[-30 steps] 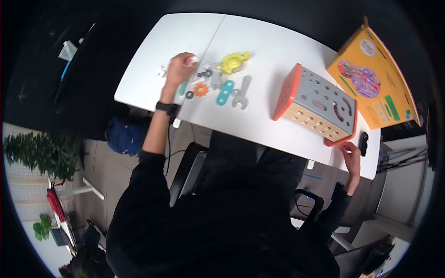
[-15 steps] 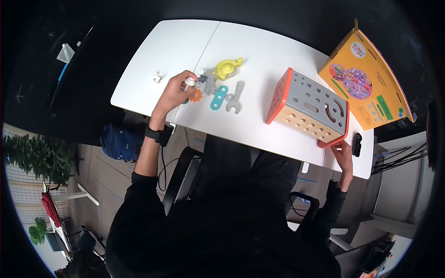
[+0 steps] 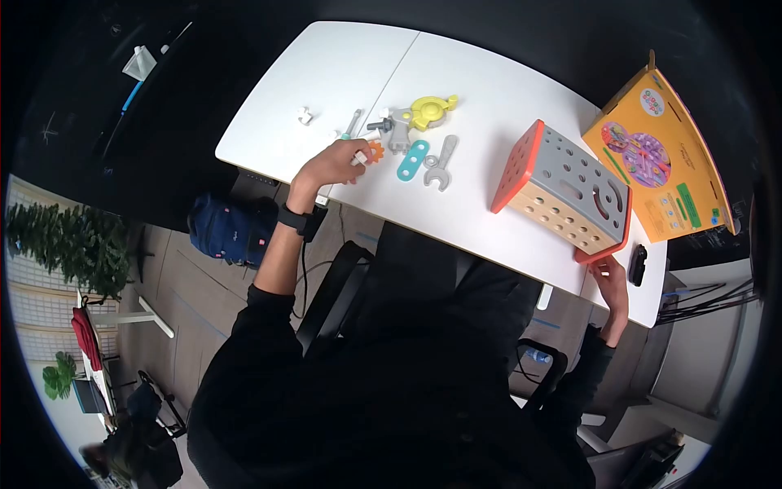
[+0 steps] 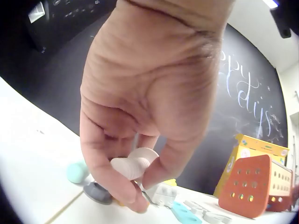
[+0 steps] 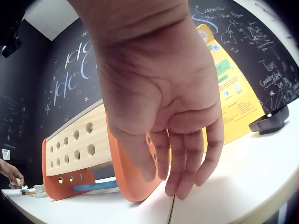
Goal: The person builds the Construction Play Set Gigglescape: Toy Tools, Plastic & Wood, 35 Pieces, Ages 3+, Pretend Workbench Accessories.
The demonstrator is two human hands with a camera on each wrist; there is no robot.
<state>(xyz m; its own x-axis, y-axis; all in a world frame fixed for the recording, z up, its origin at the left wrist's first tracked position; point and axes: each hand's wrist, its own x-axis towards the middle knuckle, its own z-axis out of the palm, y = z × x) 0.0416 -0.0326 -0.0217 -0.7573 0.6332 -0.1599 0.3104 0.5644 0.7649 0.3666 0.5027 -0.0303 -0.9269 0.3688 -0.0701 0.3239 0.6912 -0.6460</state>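
Blackboard wall [image 4: 51,88]: chalk lettering is seen on it, behind a white two-part table [image 3: 342,73] divided by a seam.
Left hand [image 3: 332,165]: held at the near edge, by the seam; a small white plastic-looking peg [image 4: 128,167] is pinched between thumb and fingertips.
Peg's handling: a flared round head and a thick shank are shown; it is judged light, stiff, rather slippery and hardly fragile. It is best gripped across the shank or by the head's rim, with light pressure; pressed off-centre, it could be rolled loose.
Beside the left hand: an orange toothed gear [image 3: 375,151] is partly covered; a teal strip with round holes [image 3: 413,160] and a grey wrench-shaped tool [image 3: 442,159] are laid towards the middle, with a yellow rounded tool [image 3: 428,112] nearer the far edge.
Left end: a second white piece [image 3: 305,116] is set well apart from the hand.
Right hand [image 3: 611,285]: nothing is seen grasped; fingers are loosely extended beside an orange-red end panel [image 5: 131,189], towards the near right corner; whether it is touched cannot be told.
Box-shaped toy bench [image 3: 562,175]: its grey top is perforated; it is judged rigid and heavier, best lifted by both end panels.
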